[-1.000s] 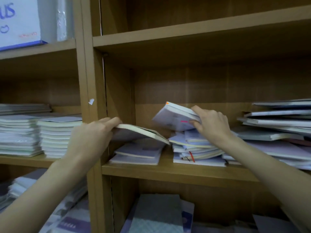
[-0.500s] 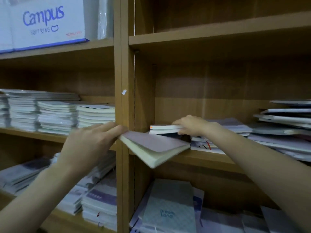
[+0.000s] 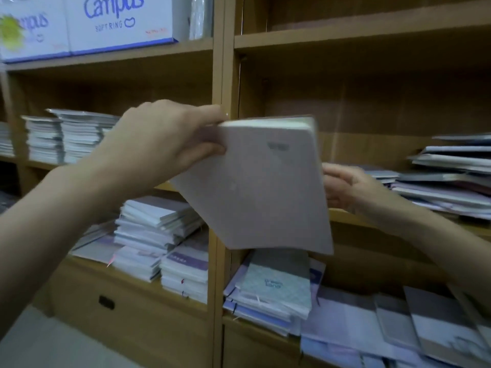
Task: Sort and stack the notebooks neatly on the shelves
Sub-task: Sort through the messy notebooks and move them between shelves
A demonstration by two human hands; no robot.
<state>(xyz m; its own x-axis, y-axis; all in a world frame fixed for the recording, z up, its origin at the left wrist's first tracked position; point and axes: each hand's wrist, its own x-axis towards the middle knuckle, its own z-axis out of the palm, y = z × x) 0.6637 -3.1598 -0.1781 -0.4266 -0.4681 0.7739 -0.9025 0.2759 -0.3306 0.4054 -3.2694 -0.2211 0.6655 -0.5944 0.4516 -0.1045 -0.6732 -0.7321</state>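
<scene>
My left hand (image 3: pixel 164 144) grips a pale grey-lilac notebook (image 3: pixel 265 187) by its top left corner, thumb on the cover. The notebook hangs tilted in front of the upright post between the two shelf bays. My right hand (image 3: pixel 345 187) is partly hidden behind the notebook, at the middle shelf of the right bay, fingers loosely spread and holding nothing that I can see. A messy pile of notebooks (image 3: pixel 451 176) lies on that shelf to the right. Neat stacks (image 3: pixel 71 136) fill the left bay's middle shelf.
White Campus boxes (image 3: pixel 117 22) stand on the top left shelf. Lower shelves hold loose piles of notebooks (image 3: pixel 162 235), among them a teal-patterned one (image 3: pixel 279 282). A wooden drawer front (image 3: pixel 106 301) sits below the left bay. The upper right shelf (image 3: pixel 358 33) is bare.
My left hand has lifted the notebook up and tipped it from flat to nearly upright. My right hand has let go of the shelf pile and drawn back. The view swung left.
</scene>
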